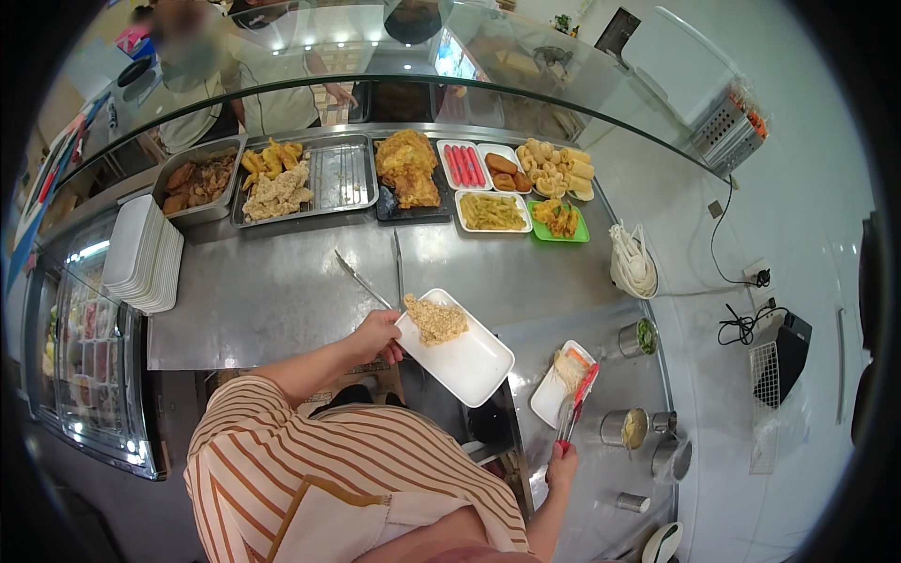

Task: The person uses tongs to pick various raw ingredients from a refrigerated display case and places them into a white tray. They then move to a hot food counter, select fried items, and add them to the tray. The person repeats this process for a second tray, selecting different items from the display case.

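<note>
My left hand (374,336) grips the near-left corner of a long white rectangular plate (474,366), held tilted over the gap at the counter's edge. A breaded fried cutlet (436,320) lies on its far end. My right hand (562,464) is closed on the handle of red-tipped tongs (577,402). The tong tips reach over a smaller white plate (547,402) on the steel counter, beside a pale piece of food (569,367) on it. Whether the tips pinch the food I cannot tell.
Steel trays and white dishes of fried food (277,183) line the back under a curved glass guard (526,89), with people behind it. Two metal tongs (362,280) lie on the counter. There is a stack of white plates (143,255) at left and steel pots (623,427) at right.
</note>
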Demonstrator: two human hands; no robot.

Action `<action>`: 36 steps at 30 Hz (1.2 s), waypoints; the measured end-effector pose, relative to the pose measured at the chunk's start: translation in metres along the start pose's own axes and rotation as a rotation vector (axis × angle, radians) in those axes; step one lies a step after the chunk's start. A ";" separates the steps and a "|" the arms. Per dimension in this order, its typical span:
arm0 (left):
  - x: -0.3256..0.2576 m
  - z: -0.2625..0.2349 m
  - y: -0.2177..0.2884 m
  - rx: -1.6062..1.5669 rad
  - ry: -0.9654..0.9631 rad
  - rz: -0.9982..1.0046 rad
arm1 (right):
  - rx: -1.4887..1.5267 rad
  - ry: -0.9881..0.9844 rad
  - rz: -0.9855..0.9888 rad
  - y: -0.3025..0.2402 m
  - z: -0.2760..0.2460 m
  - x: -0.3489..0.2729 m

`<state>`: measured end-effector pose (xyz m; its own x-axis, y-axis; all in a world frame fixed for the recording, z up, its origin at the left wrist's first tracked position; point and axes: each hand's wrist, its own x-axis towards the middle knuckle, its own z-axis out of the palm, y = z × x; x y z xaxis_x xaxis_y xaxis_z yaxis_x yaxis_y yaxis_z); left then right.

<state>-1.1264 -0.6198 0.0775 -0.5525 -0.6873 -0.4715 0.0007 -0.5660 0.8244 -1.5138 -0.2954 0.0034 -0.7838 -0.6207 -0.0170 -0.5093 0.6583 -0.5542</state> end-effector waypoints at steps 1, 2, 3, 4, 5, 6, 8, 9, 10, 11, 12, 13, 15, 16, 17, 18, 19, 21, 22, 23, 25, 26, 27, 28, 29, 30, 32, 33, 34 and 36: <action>0.000 0.000 -0.001 0.001 0.000 0.000 | -0.011 0.014 -0.024 -0.002 -0.001 -0.001; 0.001 -0.001 -0.001 0.002 0.000 0.000 | 0.023 0.007 -0.007 -0.001 0.000 -0.001; 0.001 0.000 -0.001 0.003 -0.003 -0.001 | 0.056 0.002 0.011 0.000 0.001 -0.001; 0.001 0.001 0.000 0.008 0.000 -0.004 | 0.089 -0.004 0.030 0.002 0.001 -0.001; 0.000 0.002 0.002 0.013 0.005 -0.008 | 0.073 -0.003 0.036 0.003 0.001 -0.002; -0.001 0.003 0.004 0.018 0.012 -0.011 | 0.058 -0.004 0.042 0.001 0.000 -0.001; -0.003 0.002 0.003 0.010 0.010 -0.004 | 0.039 -0.008 0.042 -0.004 -0.001 -0.002; -0.002 0.002 0.004 0.005 0.007 0.002 | 0.034 -0.008 0.035 -0.005 -0.001 -0.002; -0.002 0.002 0.004 0.005 0.004 0.001 | 0.029 -0.008 0.028 -0.007 -0.002 -0.001; -0.001 0.002 0.004 0.005 0.002 -0.001 | 0.028 -0.005 0.032 -0.004 -0.001 0.000; -0.001 0.002 0.004 0.006 -0.001 -0.004 | 0.027 -0.002 0.039 -0.001 0.001 0.000; -0.001 0.002 0.004 0.004 -0.002 -0.004 | 0.027 0.001 0.046 0.002 0.002 0.000; -0.001 0.001 0.004 0.001 0.000 -0.006 | 0.056 0.006 0.027 0.004 0.004 0.001; -0.002 0.001 0.004 0.000 0.000 -0.004 | 0.070 0.008 0.017 0.003 0.004 0.000; -0.003 0.001 0.005 -0.002 0.000 -0.001 | 0.075 0.001 0.026 0.004 0.005 0.000; -0.003 0.001 0.006 -0.003 -0.002 0.002 | 0.079 -0.003 0.036 0.006 0.007 0.001; -0.003 0.001 0.006 -0.008 -0.005 0.001 | 0.083 -0.008 0.046 0.008 0.007 0.002; -0.002 0.000 0.006 -0.017 -0.008 0.000 | 0.083 -0.004 0.039 0.010 0.008 0.003; -0.001 -0.001 0.006 -0.016 -0.006 -0.001 | 0.084 -0.002 0.035 0.010 0.008 0.003; -0.001 -0.001 0.004 -0.014 -0.003 -0.002 | 0.077 0.006 0.025 0.010 0.008 0.002; 0.002 0.000 0.004 0.001 0.000 -0.007 | 0.064 0.026 0.011 0.001 0.004 -0.003; 0.003 0.000 0.004 0.013 0.003 -0.009 | 0.049 0.015 0.011 0.001 0.005 0.001; 0.004 0.002 0.003 0.030 0.001 -0.021 | 0.033 0.002 0.024 0.003 0.004 0.001; 0.004 0.001 0.002 0.018 -0.004 -0.016 | 0.018 -0.010 0.036 0.005 0.003 0.002; 0.003 -0.001 0.002 0.003 -0.008 -0.010 | -0.027 -0.029 0.011 0.000 0.001 0.006; 0.003 -0.002 0.001 -0.013 -0.011 -0.003 | -0.005 -0.033 0.036 -0.002 0.001 0.005; 0.002 0.002 0.003 -0.023 -0.015 -0.010 | 0.039 -0.042 0.076 -0.002 0.001 0.005; 0.002 0.004 0.004 -0.031 -0.013 -0.009 | 0.056 -0.042 0.085 0.005 0.003 0.005; 0.002 0.002 0.003 -0.005 -0.022 -0.018 | 0.095 0.010 0.049 0.010 0.006 0.003; 0.006 0.002 -0.001 0.046 -0.036 -0.032 | 0.180 0.109 -0.025 0.019 0.014 0.000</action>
<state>-1.1314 -0.6231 0.0746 -0.5815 -0.6520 -0.4866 -0.0553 -0.5651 0.8232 -1.5185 -0.2886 -0.0184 -0.8105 -0.5799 0.0832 -0.4649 0.5503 -0.6936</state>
